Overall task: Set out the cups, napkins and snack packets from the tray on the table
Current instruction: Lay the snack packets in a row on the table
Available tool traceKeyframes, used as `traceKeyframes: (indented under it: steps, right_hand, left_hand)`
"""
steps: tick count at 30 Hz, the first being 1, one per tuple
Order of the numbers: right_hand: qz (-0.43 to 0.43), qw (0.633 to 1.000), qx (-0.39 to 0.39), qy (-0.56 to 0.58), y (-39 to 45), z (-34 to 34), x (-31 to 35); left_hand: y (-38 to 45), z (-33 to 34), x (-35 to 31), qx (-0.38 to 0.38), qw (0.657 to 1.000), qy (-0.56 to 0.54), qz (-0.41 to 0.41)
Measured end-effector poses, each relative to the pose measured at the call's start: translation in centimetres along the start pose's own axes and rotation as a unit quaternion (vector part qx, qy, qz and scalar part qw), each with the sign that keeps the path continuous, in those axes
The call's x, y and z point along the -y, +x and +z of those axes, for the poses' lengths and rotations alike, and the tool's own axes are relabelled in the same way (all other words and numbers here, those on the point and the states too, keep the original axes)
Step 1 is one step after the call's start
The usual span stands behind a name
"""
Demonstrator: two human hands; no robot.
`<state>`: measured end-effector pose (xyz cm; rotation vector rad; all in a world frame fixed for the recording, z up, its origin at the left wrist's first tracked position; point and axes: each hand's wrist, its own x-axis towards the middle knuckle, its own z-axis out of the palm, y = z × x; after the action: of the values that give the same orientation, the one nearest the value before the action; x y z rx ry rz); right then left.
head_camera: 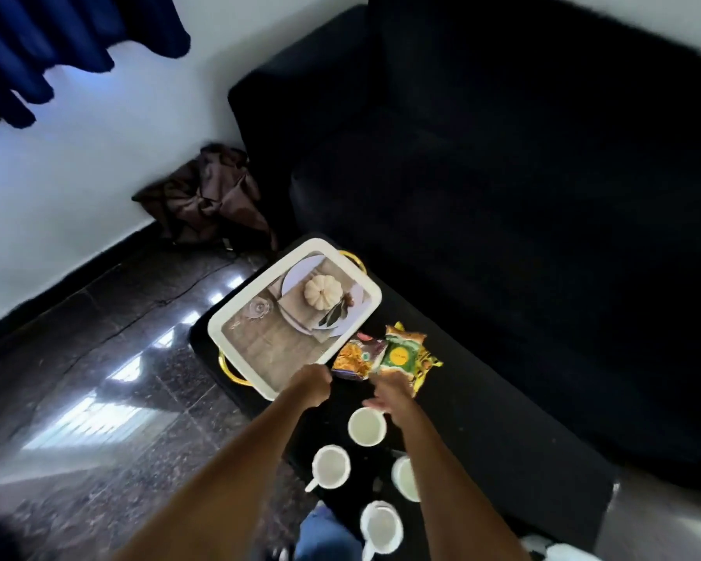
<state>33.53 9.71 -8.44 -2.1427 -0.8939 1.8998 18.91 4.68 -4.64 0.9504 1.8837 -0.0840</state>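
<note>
nearest, at bottom edge: blue knee [324,532] between two bare forearms reaching forward over black table [502,431]. just beyond knee, white cup [381,526] with handle toward camera. further on, three more cups: one at left [331,466] with handle down-left, one at right [404,479] partly hidden behind right forearm, one farthest [367,426] just beside right hand.

left hand [311,385] stretched out over near corner of tray, fingers curled into loose fist; whether gripping anything, cannot tell — blurred. right hand [391,392] extended alongside, fingers spread and relaxed, tips pointing left above farthest cup's rim, back of hand just short of packets; holding nothing visible.

tray [235,317] white-rimmed, gold handles at two ends, printed pumpkin picture inside, lying slantwise on far-left part of table. snack packets [385,354] in small heap on table, touching tray's right edge: orange-purple one at left, green-yellow one at right, overlapping. napkins not made out.

behind table, dark sofa [523,176]. brown cloth [211,196] crumpled on floor against white wall [98,176]. blue curtain [57,42] at top left. glossy stone floor [98,358] left of table.
</note>
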Motion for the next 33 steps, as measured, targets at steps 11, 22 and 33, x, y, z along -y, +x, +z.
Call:
traceKeyframes:
  steps: [11,22,33]
  right_hand:
    - [0.155,0.975,0.001,0.158,6.5,3.7,0.8]
    - [0.071,0.952,0.237,0.182,2.9,-0.7,1.4]
    - [-0.051,0.933,-0.278,-0.222,8.4,-0.1,1.6]
  left_hand:
    - [8.3,-4.6,-1.7,0.094,0.995,-0.013,-0.034]
    - [11.8,-6.2,-5.0,0.342,0.876,-0.333,-0.065]
    - [17.6,-4.8,-6.5,0.082,0.958,-0.272,0.044]
